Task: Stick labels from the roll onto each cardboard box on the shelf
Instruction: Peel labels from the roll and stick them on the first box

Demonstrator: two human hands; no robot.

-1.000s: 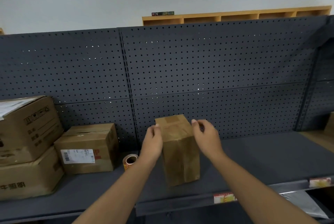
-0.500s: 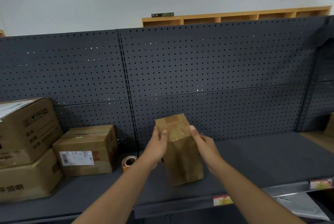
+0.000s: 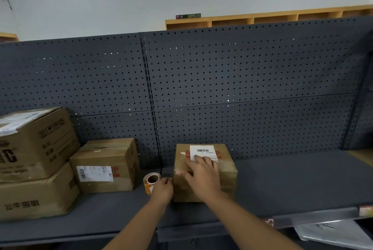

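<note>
A small cardboard box [image 3: 228, 169] lies on the dark shelf [image 3: 292, 179], and its white barcode label [image 3: 203, 151] faces me near the top. My right hand [image 3: 201, 177] rests flat on its front face, fingers spread and reaching up to the label. At the box's left edge my left hand [image 3: 162, 189] has its fingers curled against the side. The label roll [image 3: 151, 179], orange and white, stands on the shelf just left of that hand. Further left sits another box [image 3: 105, 161] with a white label on its front.
Two large cardboard boxes are stacked at the far left, the upper box [image 3: 34, 142] on the lower box [image 3: 36, 199]. A dark pegboard wall [image 3: 242, 88] backs the shelf. Bare shelf stretches to the right of the small box. A plastic sheet [image 3: 331, 231] lies below the front edge.
The box stood upright on end between both hands; now it lies turned down with its labelled face toward me. My right hand moved onto its front, my left dropped to its left edge.
</note>
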